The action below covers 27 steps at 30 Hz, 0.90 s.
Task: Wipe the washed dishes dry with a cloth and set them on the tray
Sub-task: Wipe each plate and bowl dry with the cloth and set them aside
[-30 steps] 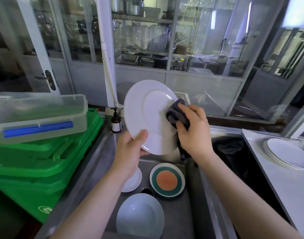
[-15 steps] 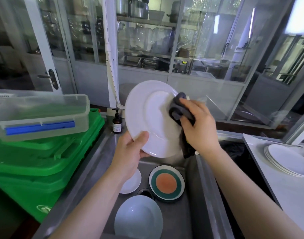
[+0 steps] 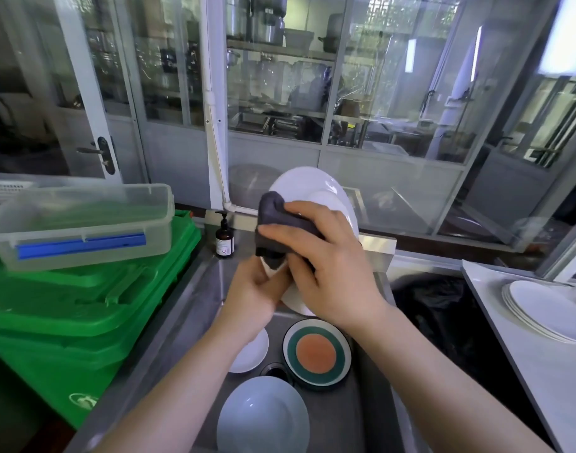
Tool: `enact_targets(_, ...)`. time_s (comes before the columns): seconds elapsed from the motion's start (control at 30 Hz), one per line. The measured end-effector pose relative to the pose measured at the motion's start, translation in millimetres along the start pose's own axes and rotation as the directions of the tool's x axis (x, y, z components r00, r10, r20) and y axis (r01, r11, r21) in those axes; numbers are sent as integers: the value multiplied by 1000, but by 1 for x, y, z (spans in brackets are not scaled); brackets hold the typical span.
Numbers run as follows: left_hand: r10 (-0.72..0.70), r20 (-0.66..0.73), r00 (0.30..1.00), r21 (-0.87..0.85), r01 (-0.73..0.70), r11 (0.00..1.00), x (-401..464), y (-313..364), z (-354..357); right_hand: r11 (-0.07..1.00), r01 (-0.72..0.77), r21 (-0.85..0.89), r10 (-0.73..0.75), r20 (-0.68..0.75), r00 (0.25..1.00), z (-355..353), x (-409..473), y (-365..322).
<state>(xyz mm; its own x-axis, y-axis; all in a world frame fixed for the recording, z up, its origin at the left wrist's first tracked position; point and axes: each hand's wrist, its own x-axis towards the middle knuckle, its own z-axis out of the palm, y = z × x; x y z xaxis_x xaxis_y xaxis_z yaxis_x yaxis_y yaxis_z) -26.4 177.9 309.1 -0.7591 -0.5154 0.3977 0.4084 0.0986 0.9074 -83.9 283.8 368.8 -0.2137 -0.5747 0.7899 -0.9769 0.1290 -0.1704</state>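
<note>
The steel sink [image 3: 371, 403] holds three dishes: a pale bowl [image 3: 263, 416], a striped plate [image 3: 316, 354], a small white plate [image 3: 252, 353]. White plates [image 3: 548, 308] sit stacked on the bench [image 3: 541, 371] at right.

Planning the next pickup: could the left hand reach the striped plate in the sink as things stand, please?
Probably not yet: the left hand grips the white plate. The striped plate lies uncovered just below it.

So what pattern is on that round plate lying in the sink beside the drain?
Head view: the round ringed plate has an orange centre, a green ring, then a white band and a dark rim.
</note>
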Motion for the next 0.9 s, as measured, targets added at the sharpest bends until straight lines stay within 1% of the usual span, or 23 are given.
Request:
enact_targets(0.07,1,43,999,40,-3,999,-1,1,-1,1000,25,-15,-24,26,999,-2,15,-1)
enact_targets(0.13,-5,84,996,94,-3,996,-1,3,-2,1000,-11,11,11,5,1000,-5,32,3)
enact_targets(0.2,-7,81,997,140,-5,990,1,5,-4,991,-111,80,114,-44,992,-7,50,15)
enact_targets(0.27,8,64,998,158,-18,987,3,10,-7,966,-216,142,229,-88,969,-12,67,34)
enact_targets(0.33,27,75,997,147,-38,988,4,12,-12,930,-318,185,339,-94,936,-16,80,59)
enact_targets(0.43,61,35,998,120,-65,991,5,14,-21,819,-481,313,521,-54,852,-20,77,91)
enact_targets(0.53,69,-34,997,-23,-69,997,10,18,-29,715,-571,403,633,-29,773,-17,50,104)
enact_targets(0.57,46,-53,998,-90,-51,995,13,18,-31,698,-576,424,644,-22,765,-15,39,103)
enact_targets(0.6,24,-71,997,-156,-35,987,16,18,-34,703,-571,425,637,-18,771,-11,28,100)
enact_targets(0.73,-21,-168,986,-286,-29,958,26,20,-42,830,-497,253,511,12,859,15,-17,74)
enact_targets(0.77,-33,-189,982,-324,-31,946,28,20,-43,854,-462,241,468,31,883,19,-25,65)
enact_targets(0.83,-52,-217,975,-378,-35,925,31,17,-45,893,-354,279,348,72,935,19,-37,53)
enact_targets(0.87,-61,-226,972,-396,-34,918,32,15,-47,892,-319,320,312,76,947,18,-41,49)
enact_targets(0.9,-71,-228,971,-418,-32,908,31,13,-48,858,-345,382,348,62,935,16,-43,46)
